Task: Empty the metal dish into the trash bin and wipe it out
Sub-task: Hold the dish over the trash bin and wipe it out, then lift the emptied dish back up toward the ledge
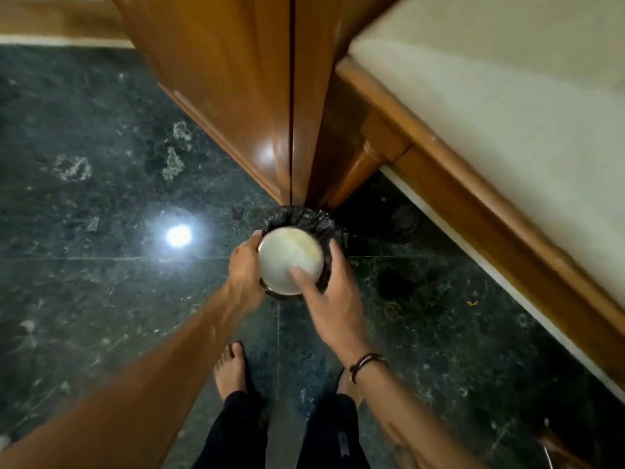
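Observation:
A round metal dish [289, 257] is held turned over, its pale shiny underside facing me, directly above a small trash bin [306, 216] lined with a black bag. My left hand [244, 265] grips the dish's left rim. My right hand [329, 292] rests on the dish's right side, thumb on its underside and fingers around the far edge. The bin's inside is hidden behind the dish.
The bin stands on a dark green marble floor [101, 164] at the corner of a wooden cabinet [257, 96]. A wooden-framed bed with a cream mattress [507, 106] runs along the right. My bare feet [231, 368] stand just behind the bin.

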The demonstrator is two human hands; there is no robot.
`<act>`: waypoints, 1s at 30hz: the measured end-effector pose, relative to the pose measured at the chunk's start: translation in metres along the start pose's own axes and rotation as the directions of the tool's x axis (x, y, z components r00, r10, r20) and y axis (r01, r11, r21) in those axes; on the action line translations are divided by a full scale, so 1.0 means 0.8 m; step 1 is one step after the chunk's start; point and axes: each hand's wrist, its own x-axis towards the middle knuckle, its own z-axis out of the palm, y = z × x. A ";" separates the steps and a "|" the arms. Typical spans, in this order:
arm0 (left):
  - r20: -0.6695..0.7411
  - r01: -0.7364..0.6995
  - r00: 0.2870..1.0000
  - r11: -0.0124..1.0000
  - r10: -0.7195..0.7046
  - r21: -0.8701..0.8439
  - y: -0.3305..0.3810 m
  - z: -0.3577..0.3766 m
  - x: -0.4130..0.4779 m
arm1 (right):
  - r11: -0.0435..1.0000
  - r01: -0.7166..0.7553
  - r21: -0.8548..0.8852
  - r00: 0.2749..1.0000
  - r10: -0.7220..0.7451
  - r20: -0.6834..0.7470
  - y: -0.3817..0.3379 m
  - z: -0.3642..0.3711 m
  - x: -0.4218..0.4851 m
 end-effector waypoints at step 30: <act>0.830 -0.915 0.390 0.269 0.399 0.301 0.318 0.100 -0.567 | 0.922 0.290 0.255 0.953 -0.302 0.007 -0.367 -0.482 -0.247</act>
